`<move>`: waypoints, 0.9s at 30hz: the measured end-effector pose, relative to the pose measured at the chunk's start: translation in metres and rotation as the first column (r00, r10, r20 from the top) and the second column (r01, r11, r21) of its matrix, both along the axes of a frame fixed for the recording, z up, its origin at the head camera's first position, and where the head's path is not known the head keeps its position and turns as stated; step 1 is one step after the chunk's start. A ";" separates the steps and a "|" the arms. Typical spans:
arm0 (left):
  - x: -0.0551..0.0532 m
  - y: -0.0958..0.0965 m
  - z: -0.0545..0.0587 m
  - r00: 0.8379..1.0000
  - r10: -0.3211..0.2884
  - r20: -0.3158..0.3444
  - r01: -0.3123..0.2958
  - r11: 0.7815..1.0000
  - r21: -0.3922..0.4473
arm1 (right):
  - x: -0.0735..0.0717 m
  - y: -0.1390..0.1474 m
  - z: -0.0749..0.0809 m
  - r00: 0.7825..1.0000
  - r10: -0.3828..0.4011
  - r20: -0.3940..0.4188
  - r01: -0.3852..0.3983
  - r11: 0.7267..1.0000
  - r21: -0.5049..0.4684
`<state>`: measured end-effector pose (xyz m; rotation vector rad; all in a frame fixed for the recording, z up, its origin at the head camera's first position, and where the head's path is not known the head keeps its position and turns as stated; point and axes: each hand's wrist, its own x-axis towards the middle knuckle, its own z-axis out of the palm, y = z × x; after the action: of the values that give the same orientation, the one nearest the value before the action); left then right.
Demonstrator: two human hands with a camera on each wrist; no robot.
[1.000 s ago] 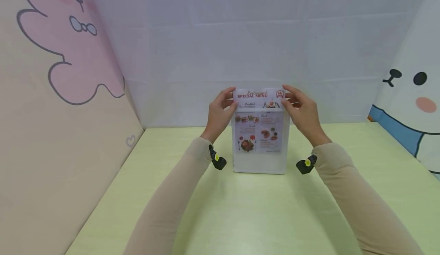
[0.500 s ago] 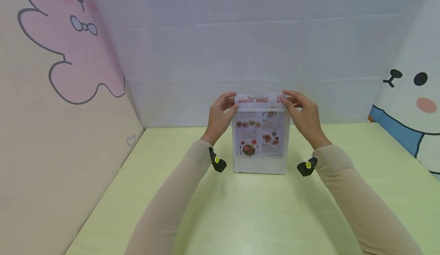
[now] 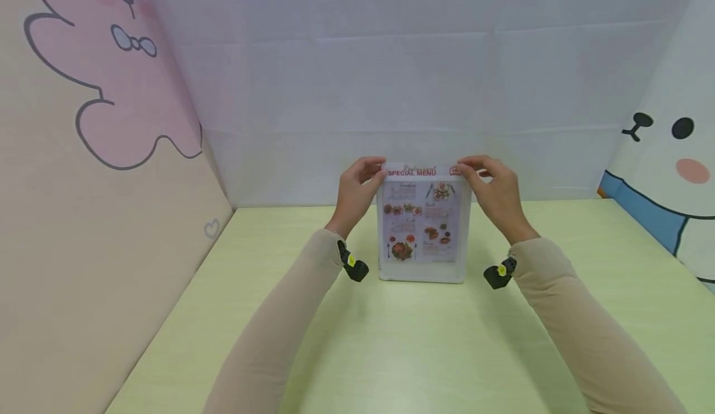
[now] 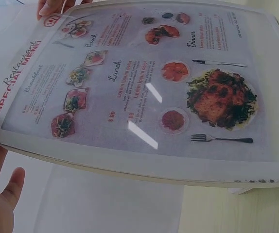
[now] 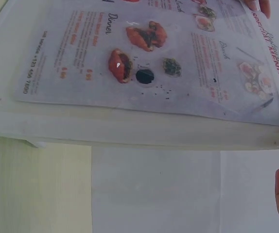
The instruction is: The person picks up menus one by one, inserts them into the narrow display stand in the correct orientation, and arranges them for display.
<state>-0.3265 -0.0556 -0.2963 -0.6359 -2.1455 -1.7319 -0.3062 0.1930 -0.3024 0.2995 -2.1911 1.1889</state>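
Observation:
A white display stand (image 3: 421,274) with a clear front stands upright on the table near the back. Inside it, behind the clear front, sits a printed menu sheet (image 3: 426,221) with food pictures, its top strip sticking out above the stand's upper edge. My left hand (image 3: 356,192) pinches the sheet's upper left corner between thumb and fingers. At the upper right corner my right hand (image 3: 496,193) pinches it the same way. In the right wrist view, a bare band of the stand (image 5: 144,127) runs along the sheet's side edge.
The pale yellow-green table (image 3: 413,352) meets a whitish sheet wall (image 3: 424,66) just behind the stand. Side panels carry a pink cartoon animal (image 3: 123,91) at left and a white cartoon face (image 3: 676,147) at right.
Both hands have moved down together with the menu sheet, which has slid deeper into the stand. Less of its top strip shows above the edge. The stand has stayed in place.

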 end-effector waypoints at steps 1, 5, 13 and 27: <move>-0.003 0.000 -0.003 1.000 0.003 0.004 -0.003 1.000 0.000 | 0.000 0.000 0.000 1.000 -0.001 0.000 0.001 1.000 0.004; -0.016 -0.001 -0.016 1.000 0.016 0.022 -0.017 1.000 0.007 | 0.001 0.000 -0.002 1.000 0.003 0.006 -0.003 1.000 0.018; -0.021 -0.003 -0.025 1.000 0.024 0.020 -0.025 0.999 0.020 | 0.002 0.001 -0.005 0.999 0.010 0.040 -0.011 1.000 0.024; -0.020 -0.004 -0.027 0.998 -0.005 0.058 0.004 1.000 0.030 | 0.002 0.000 -0.012 0.998 -0.002 0.056 0.000 1.000 0.028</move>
<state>-0.3462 -0.0594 -0.3230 -0.5903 -2.1540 -1.8019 -0.3044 0.1926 -0.3145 0.2799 -2.2577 1.1804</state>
